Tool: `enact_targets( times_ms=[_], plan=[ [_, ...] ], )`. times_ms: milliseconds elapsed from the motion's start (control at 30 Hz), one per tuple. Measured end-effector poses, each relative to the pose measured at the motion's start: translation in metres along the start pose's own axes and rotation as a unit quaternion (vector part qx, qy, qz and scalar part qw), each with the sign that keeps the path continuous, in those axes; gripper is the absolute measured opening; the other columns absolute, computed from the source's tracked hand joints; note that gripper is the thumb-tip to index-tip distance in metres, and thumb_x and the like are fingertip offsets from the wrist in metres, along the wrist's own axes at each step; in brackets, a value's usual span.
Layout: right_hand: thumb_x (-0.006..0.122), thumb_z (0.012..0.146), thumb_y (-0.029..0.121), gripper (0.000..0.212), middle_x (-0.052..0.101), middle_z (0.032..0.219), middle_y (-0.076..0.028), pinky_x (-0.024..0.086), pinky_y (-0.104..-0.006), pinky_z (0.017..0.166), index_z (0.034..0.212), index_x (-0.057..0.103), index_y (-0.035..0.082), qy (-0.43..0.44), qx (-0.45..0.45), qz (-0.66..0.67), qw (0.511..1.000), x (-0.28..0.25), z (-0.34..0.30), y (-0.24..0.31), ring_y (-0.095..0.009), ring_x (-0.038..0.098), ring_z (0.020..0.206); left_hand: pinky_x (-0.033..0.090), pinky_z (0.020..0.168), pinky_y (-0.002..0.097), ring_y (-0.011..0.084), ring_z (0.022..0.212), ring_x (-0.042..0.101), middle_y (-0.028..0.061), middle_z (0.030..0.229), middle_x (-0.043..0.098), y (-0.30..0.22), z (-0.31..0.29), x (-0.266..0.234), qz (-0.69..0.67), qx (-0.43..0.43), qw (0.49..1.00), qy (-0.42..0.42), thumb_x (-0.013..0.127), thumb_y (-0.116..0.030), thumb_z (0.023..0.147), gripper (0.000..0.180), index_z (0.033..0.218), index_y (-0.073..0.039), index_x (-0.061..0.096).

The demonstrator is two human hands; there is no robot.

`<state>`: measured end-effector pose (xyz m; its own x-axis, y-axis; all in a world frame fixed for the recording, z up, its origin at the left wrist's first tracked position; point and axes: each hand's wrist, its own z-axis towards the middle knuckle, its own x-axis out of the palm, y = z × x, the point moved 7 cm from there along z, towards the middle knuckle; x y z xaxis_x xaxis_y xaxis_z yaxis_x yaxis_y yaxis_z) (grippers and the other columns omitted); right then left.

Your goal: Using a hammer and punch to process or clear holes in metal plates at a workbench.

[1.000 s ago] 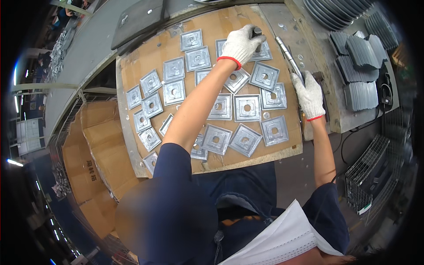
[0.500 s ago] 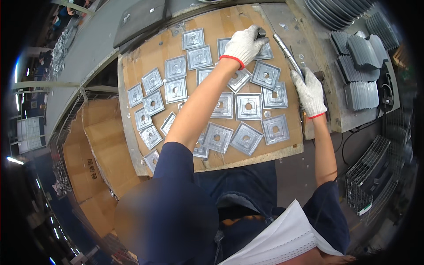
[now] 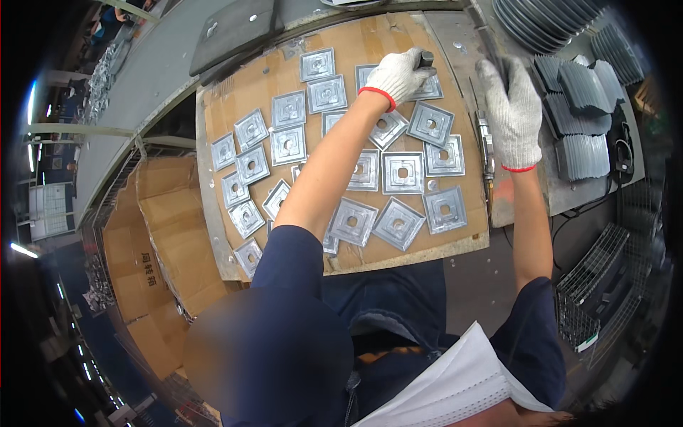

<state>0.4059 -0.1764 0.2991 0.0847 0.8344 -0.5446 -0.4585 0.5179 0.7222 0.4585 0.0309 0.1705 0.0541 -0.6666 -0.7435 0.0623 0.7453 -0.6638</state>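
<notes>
Head view: square grey metal plates (image 3: 403, 186) with central holes, larger ones at the middle and right, smaller ones at the left, lie on a cardboard sheet (image 3: 366, 34) over a wooden board (image 3: 445, 248). Left hand (image 3: 397, 77), white-gloved, at the far right of the sheet: fingers pinch a dark cylinder (image 3: 426, 58) above a plate; contact between the two cannot be told. The left forearm (image 3: 331, 167) crosses over the plates and hides several. Right hand (image 3: 516, 110), white-gloved, beyond the board's right edge: thumb apart from the fingers, a blurred dark bar (image 3: 489, 43) between them; how firmly it is held cannot be told. Silver rod (image 3: 486, 146): along the board's right edge. Right side: stacked grey ribbed pieces (image 3: 582, 153), a black cable (image 3: 623, 148); far right, stacked round grey pieces (image 3: 548, 25). Far left: dark flat pad (image 3: 235, 35). Bare cardboard runs along the sheet's far edge and in a narrow strip at its right; near plates lie close to the near edge. Containers: at left, a wire cage (image 3: 112, 191) holding brown cardboard (image 3: 167, 213); at near right, a wire basket (image 3: 580, 309), its dark contents indistinct.
</notes>
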Motion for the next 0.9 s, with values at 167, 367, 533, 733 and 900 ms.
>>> enact_targets(
  times_ms=[167,367,533,733,900],
  plan=[
    [0.055,0.110,0.047,0.042,0.073,0.082,-0.024,0.056,-0.0568,0.071,0.117,0.060,0.006,0.142,0.087,-0.171,0.971,0.039,-0.009,-0.032,-0.045,0.075,0.079,0.059,0.087,0.0439,0.0405,0.099,0.076,0.0249,0.107,0.077,-0.004,-0.001,0.003,-0.003,-0.003,1.000,-0.007,0.072,-0.044,0.100,0.052,0.131,-0.002,0.067],
    [0.052,0.108,0.054,0.049,0.073,0.089,-0.030,0.053,-0.0621,0.082,0.114,0.060,0.006,0.209,0.094,-0.234,0.945,0.041,-0.025,-0.062,-0.053,0.071,0.093,0.060,0.091,0.0414,0.0351,0.098,0.078,0.0222,0.109,0.079,0.003,-0.004,0.003,-0.062,-0.031,0.997,-0.022,0.074,-0.045,0.097,0.055,0.128,0.000,0.068],
    [0.054,0.107,0.052,0.050,0.073,0.098,-0.031,0.052,-0.0592,0.083,0.119,0.064,0.005,0.117,0.120,-0.151,0.974,0.004,-0.029,-0.063,-0.052,0.070,0.098,0.060,0.089,0.0390,0.0300,0.095,0.078,0.0186,0.105,0.080,0.002,-0.001,0.004,-0.063,-0.071,0.994,-0.046,0.077,-0.046,0.090,0.057,0.127,-0.002,0.073],
    [0.056,0.106,0.053,0.054,0.073,0.100,-0.034,0.052,-0.0605,0.085,0.123,0.063,0.002,0.145,0.161,-0.222,0.951,0.012,-0.062,-0.118,-0.054,0.069,0.101,0.059,0.093,0.0393,0.0325,0.102,0.077,0.0186,0.109,0.080,-0.027,0.003,-0.015,-0.082,-0.081,0.992,-0.047,0.076,-0.047,0.091,0.057,0.130,-0.006,0.072],
    [0.053,0.106,0.054,0.055,0.073,0.101,-0.034,0.052,-0.0609,0.085,0.126,0.063,0.004,0.159,0.168,-0.193,0.953,0.018,-0.065,-0.126,-0.055,0.068,0.100,0.058,0.094,0.0443,0.0396,0.106,0.074,0.0187,0.114,0.078,-0.037,-0.002,-0.016,0.017,-0.025,0.999,-0.012,0.074,-0.044,0.094,0.048,0.132,-0.014,0.071]
  ],
)
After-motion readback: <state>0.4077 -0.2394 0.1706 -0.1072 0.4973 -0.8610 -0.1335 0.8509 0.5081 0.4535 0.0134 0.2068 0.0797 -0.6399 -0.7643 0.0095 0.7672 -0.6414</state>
